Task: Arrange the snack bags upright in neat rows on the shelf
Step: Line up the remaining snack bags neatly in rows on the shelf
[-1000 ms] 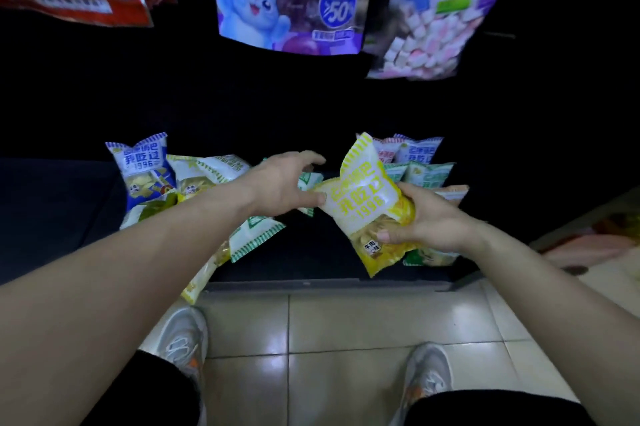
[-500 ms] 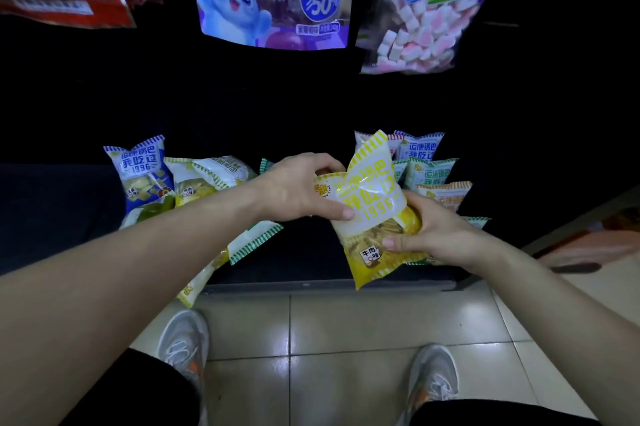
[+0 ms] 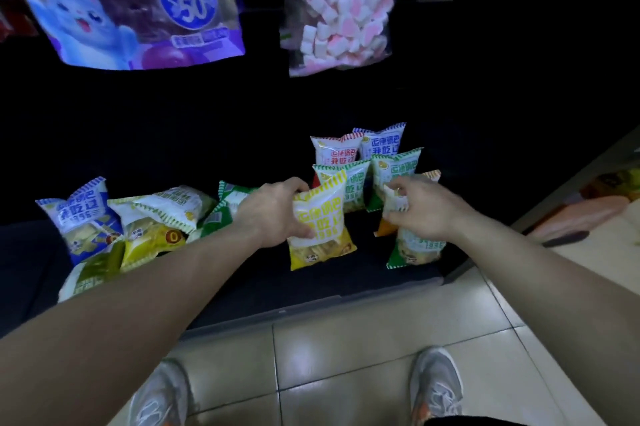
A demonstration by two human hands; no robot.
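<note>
Shelf [image 3: 346, 281] holds snack bags [image 3: 363, 162] upright.

Glossy, crinkled plastic film on the yellow snack bag [image 3: 320, 224] and neighbouring snack bags [image 3: 349, 151]. Matt black on the shelf [image 3: 363, 273]. Smooth, shiny glazed floor tiles [image 3: 346, 349] below.

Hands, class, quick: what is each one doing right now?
Left hand: closed on the yellow snack bag.
Right hand: gripping the orange snack bag.
</note>
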